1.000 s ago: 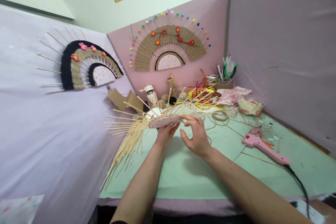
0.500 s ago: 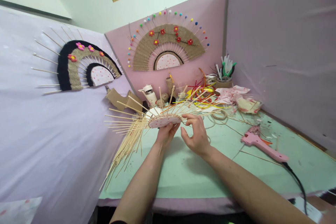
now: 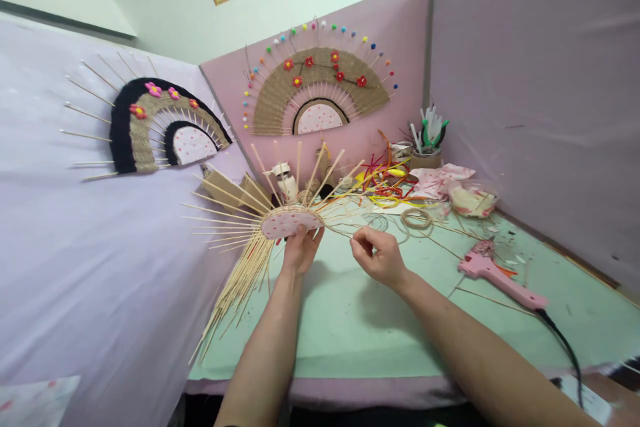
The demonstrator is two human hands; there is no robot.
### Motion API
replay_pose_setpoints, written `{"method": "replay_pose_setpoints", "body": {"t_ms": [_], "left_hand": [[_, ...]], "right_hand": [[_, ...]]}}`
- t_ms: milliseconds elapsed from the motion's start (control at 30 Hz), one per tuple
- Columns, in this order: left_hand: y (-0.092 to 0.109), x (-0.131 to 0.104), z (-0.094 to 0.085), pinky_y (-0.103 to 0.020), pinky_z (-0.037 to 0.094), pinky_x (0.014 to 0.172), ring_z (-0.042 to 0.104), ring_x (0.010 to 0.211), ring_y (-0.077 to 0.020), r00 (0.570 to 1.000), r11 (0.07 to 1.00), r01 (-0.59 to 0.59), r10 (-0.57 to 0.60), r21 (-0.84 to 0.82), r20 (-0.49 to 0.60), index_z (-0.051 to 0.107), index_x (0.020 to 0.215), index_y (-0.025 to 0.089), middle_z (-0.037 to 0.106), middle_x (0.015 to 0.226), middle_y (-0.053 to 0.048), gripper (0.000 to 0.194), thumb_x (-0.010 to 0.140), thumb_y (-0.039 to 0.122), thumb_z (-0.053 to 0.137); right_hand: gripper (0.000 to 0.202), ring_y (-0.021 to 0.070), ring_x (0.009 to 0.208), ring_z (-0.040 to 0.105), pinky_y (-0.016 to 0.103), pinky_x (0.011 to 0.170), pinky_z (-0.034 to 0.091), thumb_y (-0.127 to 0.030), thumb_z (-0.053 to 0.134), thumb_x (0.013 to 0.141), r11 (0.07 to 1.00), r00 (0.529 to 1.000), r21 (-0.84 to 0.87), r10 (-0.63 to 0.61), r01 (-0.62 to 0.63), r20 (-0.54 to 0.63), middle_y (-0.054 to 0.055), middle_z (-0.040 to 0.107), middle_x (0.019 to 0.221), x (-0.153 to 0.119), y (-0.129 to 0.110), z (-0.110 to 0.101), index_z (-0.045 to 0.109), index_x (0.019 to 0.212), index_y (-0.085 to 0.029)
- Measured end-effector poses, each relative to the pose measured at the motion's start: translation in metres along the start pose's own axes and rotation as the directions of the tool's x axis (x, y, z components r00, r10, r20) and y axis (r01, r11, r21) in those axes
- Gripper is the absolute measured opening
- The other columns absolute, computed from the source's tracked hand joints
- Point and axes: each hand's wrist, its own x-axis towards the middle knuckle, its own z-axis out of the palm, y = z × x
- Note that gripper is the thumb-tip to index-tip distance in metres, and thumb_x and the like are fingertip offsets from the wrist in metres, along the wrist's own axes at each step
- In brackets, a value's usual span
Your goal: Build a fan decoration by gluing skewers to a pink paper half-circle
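My left hand (image 3: 301, 250) grips the lower edge of a half-round piece (image 3: 290, 222) covered in white cloth with pink dots. Thin wooden sticks fan out from its curved edge to the left, upward and to the right. To its right, my right hand (image 3: 377, 252) pinches a thin twine (image 3: 339, 231) that runs from the piece's right end. The twine looks drawn out between the piece and my fingertips.
A pink glue gun (image 3: 505, 280) with a black cord lies at right. Loose sticks (image 3: 237, 287) are piled at left. Coiled twine (image 3: 416, 218), coloured pipe cleaners (image 3: 390, 180) and a white bottle (image 3: 285, 183) stand or lie behind. Finished fans (image 3: 370, 90) hang on the partitions.
The stick fan and my left hand have moved left, and the fan's face has tilted more toward the camera. My right hand has come away from its edge, with its fingers now closed on the twine.
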Motion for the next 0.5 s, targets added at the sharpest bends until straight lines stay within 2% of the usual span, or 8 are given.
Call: {"method": "replay_pose_setpoints", "body": {"t_ms": [67,133,200,233,267,333,400,500], "left_hand": [[0.009,0.002,-0.003,-0.036,0.042,0.105,0.063,0.107,-0.0167,0.998,0.999,-0.052,0.051,-0.015,-0.023,0.066,0.091,0.025,0.072,0.097,0.001,0.039,0.060,0.036,0.088],[0.015,0.003,-0.005,-0.035,0.043,0.104,0.062,0.108,-0.0170,0.996,0.996,-0.082,0.082,-0.017,-0.027,0.067,0.092,0.027,0.072,0.099,0.001,0.038,0.061,0.036,0.087],[0.018,0.003,-0.006,-0.035,0.044,0.104,0.062,0.109,-0.0176,0.996,0.996,-0.084,0.084,-0.010,-0.018,0.067,0.093,0.027,0.072,0.099,0.001,0.037,0.063,0.037,0.086],[0.018,0.003,-0.006,-0.036,0.044,0.103,0.062,0.108,-0.0179,0.997,0.997,-0.076,0.076,-0.005,-0.012,0.067,0.093,0.027,0.072,0.099,0.001,0.037,0.063,0.037,0.086],[0.017,0.002,-0.006,-0.036,0.044,0.103,0.062,0.108,-0.0184,0.998,0.998,-0.063,0.063,-0.001,-0.005,0.067,0.093,0.026,0.072,0.098,0.000,0.036,0.063,0.037,0.086],[0.015,0.000,-0.005,-0.037,0.046,0.101,0.064,0.105,-0.0195,1.000,1.000,-0.027,0.026,0.010,0.012,0.068,0.092,0.026,0.072,0.095,0.000,0.037,0.062,0.038,0.086],[0.011,-0.003,-0.006,-0.038,0.048,0.097,0.066,0.097,-0.0203,0.999,0.999,0.031,-0.032,0.030,0.035,0.068,0.090,0.025,0.073,0.092,-0.001,0.042,0.057,0.040,0.089],[0.002,-0.009,-0.007,-0.038,0.051,0.090,0.068,0.085,-0.0204,0.983,0.985,0.153,-0.160,0.083,0.092,0.068,0.085,0.022,0.072,0.085,-0.003,0.049,0.048,0.044,0.091]], "right_hand": [[0.023,0.0109,0.045,0.043,0.026,0.049,0.037,-0.024,0.053,0.081,1.000,0.996,0.016,-0.004,0.005,-0.085,-0.004,0.049,0.050,0.002,0.002,-0.007,0.049,0.059,-0.023],[0.024,0.0120,0.048,0.046,0.026,0.049,0.037,-0.024,0.052,0.081,0.996,0.960,0.080,0.053,-0.033,-0.276,-0.002,0.052,0.051,0.006,0.005,-0.018,0.051,0.057,-0.023],[0.027,0.0120,0.048,0.047,0.025,0.047,0.035,-0.026,0.051,0.082,0.975,0.856,0.214,0.158,-0.057,-0.493,-0.002,0.052,0.051,0.015,0.012,-0.032,0.052,0.055,-0.022],[0.029,0.0110,0.046,0.044,0.024,0.044,0.032,-0.028,0.050,0.082,0.950,0.781,0.309,0.225,-0.043,-0.583,-0.003,0.050,0.049,0.021,0.017,-0.040,0.051,0.054,-0.022],[0.031,0.0098,0.043,0.041,0.023,0.041,0.028,-0.030,0.050,0.082,0.912,0.706,0.410,0.298,-0.011,-0.642,-0.004,0.047,0.046,0.028,0.022,-0.048,0.050,0.052,-0.022],[0.030,0.0079,0.039,0.036,0.021,0.039,0.023,-0.031,0.051,0.078,0.795,0.618,0.606,0.460,0.032,-0.637,-0.006,0.042,0.042,0.040,0.033,-0.059,0.046,0.050,-0.021],[0.025,0.0064,0.039,0.035,0.019,0.038,0.023,-0.029,0.056,0.071,0.698,0.614,0.716,0.569,-0.010,-0.547,-0.006,0.044,0.042,0.048,0.042,-0.065,0.047,0.050,-0.020],[0.017,0.0060,0.043,0.041,0.017,0.041,0.028,-0.026,0.067,0.065,0.622,0.725,0.762,0.608,-0.181,-0.324,-0.006,0.052,0.049,0.048,0.044,-0.057,0.053,0.057,-0.019]]}}
